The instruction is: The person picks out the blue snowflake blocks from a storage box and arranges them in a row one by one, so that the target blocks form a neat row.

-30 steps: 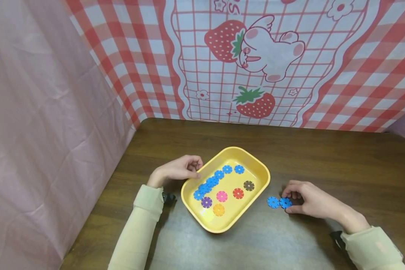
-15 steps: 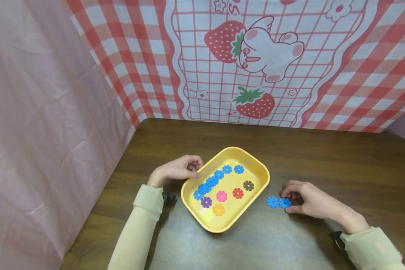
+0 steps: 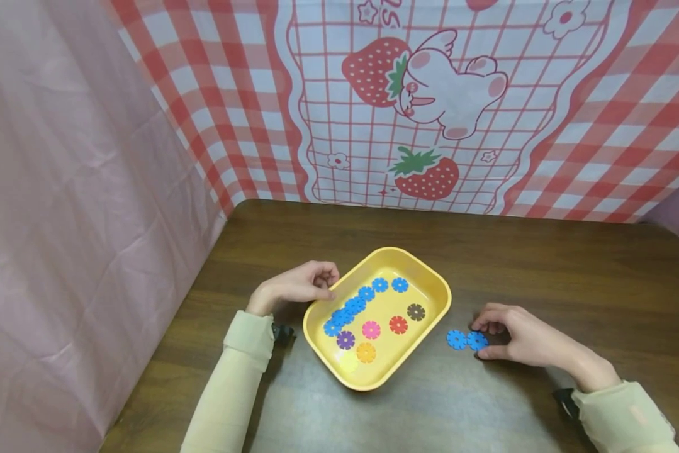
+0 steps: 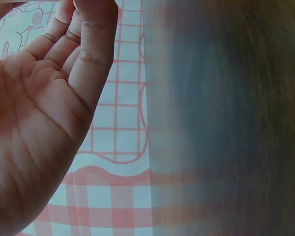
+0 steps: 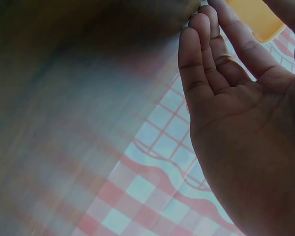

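Observation:
My left hand [image 3: 302, 282] is at the left rim of a yellow plastic tray [image 3: 386, 307], holding that rim between thumb and curled fingers. To the right of the tray, my right hand [image 3: 520, 336] pinches a blue snowflake disc [image 3: 477, 341] by its edges on the table. A second blue disc [image 3: 456, 340] lies against its left side; whether their slots interlock I cannot tell. Inside the tray, a chain of overlapping blue discs [image 3: 355, 306] runs along the left wall. The right wrist view shows the palm and fingers, but the discs are hidden there.
Single discs lie in the tray: purple [image 3: 346, 340], orange [image 3: 365, 352], pink [image 3: 371, 329], red [image 3: 398, 324], brown [image 3: 416, 312], and pale yellow [image 3: 348, 362]. The brown wooden table [image 3: 543, 264] meets a red-checked cloth [image 3: 237, 113] behind and a pink curtain [image 3: 90, 189] at left.

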Demonstrator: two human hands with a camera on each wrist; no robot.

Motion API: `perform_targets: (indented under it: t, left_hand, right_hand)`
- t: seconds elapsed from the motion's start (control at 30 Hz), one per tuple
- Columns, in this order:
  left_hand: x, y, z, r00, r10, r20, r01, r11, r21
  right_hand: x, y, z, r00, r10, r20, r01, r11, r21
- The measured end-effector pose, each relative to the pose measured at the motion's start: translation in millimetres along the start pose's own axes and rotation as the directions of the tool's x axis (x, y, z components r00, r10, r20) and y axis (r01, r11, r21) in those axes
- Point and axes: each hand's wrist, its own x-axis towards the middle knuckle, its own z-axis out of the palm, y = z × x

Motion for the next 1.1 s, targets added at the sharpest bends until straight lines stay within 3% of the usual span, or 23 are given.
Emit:
perform_targets:
  t: [0.33,0.5,0.6,0.87,1.1]
  left_hand:
    - [1.4,0.2,-0.2,1.0,-0.005,0.005,0.005,1.0,0.008]
    - [1.3,0.8,-0.3,1.0,-0.014,0.005,0.014,1.0,0.018]
    - [0.8,0.6,-0.4,1.0,-0.018,0.003,0.018,1.0,0.022]
    - [0.2,0.2,-0.5,1.0,-0.01,0.0,0.01,1.0,0.018]
    - [0.2,0.6,-0.4,1.0,-0.019,-0.003,0.019,1.0,0.02]
  right_hand:
    - [-2,-2,-8,1.0,0.028,-0.008,-0.028,1.0,-0.011]
    - [0,-5,-15,0.996,0.051,-0.078,-0.053,0.998,-0.026]
    - [4,-9,-21,0.988,0.103,-0.117,-0.107,0.994,-0.034]
    - [27,-31,-36,0.923,0.33,-0.2,-0.333,0.943,0.018]
    - [53,-61,-38,0.878,0.406,-0.253,-0.388,0.914,0.121]
